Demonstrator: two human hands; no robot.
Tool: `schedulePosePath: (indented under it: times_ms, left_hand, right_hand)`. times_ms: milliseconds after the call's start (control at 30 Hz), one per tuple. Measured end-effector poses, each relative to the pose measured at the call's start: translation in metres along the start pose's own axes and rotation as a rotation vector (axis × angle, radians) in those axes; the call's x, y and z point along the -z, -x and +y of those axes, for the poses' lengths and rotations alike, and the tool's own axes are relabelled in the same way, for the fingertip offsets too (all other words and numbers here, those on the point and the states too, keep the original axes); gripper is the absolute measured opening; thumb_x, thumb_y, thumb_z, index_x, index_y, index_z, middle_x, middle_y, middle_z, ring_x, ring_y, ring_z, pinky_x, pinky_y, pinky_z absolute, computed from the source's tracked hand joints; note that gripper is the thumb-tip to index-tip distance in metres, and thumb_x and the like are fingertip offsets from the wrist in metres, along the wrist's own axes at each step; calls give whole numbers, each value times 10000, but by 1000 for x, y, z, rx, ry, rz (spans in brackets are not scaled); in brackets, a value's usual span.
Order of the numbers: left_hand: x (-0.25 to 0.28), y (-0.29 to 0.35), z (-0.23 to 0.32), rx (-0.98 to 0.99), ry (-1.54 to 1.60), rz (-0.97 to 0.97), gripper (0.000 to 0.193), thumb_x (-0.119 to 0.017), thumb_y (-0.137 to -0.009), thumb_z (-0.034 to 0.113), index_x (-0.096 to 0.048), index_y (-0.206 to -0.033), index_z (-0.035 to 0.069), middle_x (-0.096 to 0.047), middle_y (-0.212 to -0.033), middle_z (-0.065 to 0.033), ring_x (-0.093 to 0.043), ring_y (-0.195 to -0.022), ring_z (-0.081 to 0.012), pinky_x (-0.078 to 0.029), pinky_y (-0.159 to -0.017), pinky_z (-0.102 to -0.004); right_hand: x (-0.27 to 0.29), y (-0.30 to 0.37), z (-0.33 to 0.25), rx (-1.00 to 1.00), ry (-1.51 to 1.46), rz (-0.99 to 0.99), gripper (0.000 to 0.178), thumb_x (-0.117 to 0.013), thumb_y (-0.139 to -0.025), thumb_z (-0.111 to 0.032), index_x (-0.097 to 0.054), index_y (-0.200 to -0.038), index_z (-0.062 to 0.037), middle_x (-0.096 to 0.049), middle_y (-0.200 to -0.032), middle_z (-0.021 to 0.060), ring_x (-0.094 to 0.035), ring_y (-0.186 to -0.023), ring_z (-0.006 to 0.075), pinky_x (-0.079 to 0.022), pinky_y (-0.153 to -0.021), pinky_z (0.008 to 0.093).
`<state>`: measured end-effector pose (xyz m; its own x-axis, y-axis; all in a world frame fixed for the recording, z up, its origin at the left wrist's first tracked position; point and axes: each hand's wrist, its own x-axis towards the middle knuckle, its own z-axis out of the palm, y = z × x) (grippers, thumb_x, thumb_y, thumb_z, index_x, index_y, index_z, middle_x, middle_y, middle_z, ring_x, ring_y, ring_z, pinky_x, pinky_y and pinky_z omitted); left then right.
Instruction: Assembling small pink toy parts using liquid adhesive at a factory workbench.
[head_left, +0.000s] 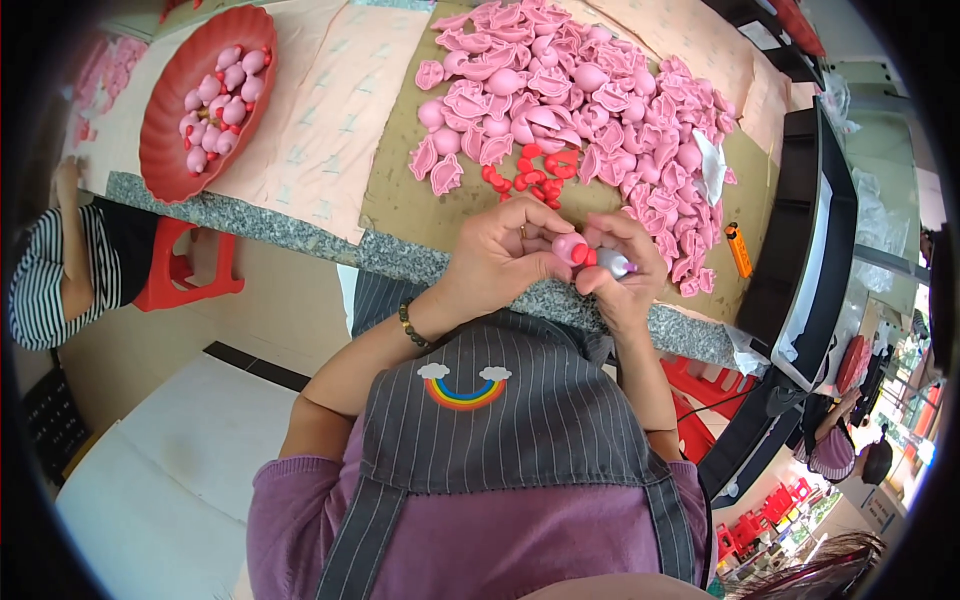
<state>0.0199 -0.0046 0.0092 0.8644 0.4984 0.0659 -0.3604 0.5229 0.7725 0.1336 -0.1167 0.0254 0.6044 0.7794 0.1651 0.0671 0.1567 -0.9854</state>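
Note:
My left hand point(505, 252) is closed, pinching a small rounded pink part point(567, 246) with a red piece point(579, 254) on its side facing my right hand. Close beside it, my right hand point(630, 272) curls around a small silvery tube point(612, 262) with a purple tip. Whether its fingers also touch the red piece, I cannot tell. Just beyond my hands lies a little heap of small red pieces point(540, 183). Behind that spreads a large pile of pink moulded shell-like parts point(545, 85), some of them round.
A red scalloped bowl point(160, 125) at far left holds several pink balls with red bits. Right of the pile lie a crumpled white tissue point(711, 168), an orange-and-black utility knife or lighter point(738, 250) and a long black tray point(790, 230). Another person point(65, 260) sits at far left.

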Motion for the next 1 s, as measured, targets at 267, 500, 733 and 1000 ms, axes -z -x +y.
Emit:
schedulePosePath:
  times_ms: [267,500,733,1000]
  left_hand:
    - [2,2,0,-44,37,-16,248,-614,-725,-139,-563,-959,-75,-517,-932,-91,-615,-787,-190,-548,-666,-273]
    - [6,4,-2,-48,-73,-39,256,-560,-742,-170,-563,-978,-71,-520,-942,-106,-611,-758,-173,-534,-646,-263]
    - [5,0,-3,-41,-76,-43,249,-558,-746,-166,-567,-975,-68,-519,-926,-103,-612,-755,-173,-532,-648,-259]
    - [-1,-2,-1,-165,-247,-6,328,-632,-713,-123,-558,-1023,-46,-458,-1051,-86,-545,-934,-154,-498,-756,-256]
  right_hand:
    - [-10,2,9,74,181,-5,323,-763,-658,-165,-622,-883,20,-574,-811,76,-532,-735,152,-405,-674,251]
    - [-11,4,12,151,241,23,254,-739,-680,-142,-623,-839,18,-586,-754,94,-547,-688,173,-416,-629,273]
    - [-10,1,7,172,253,28,219,-721,-692,-117,-626,-833,20,-585,-744,89,-546,-665,171,-410,-611,268]
    - [-19,3,1,-206,-85,77,260,-650,-770,-53,-562,-993,48,-604,-902,106,-568,-834,149,-440,-739,249]
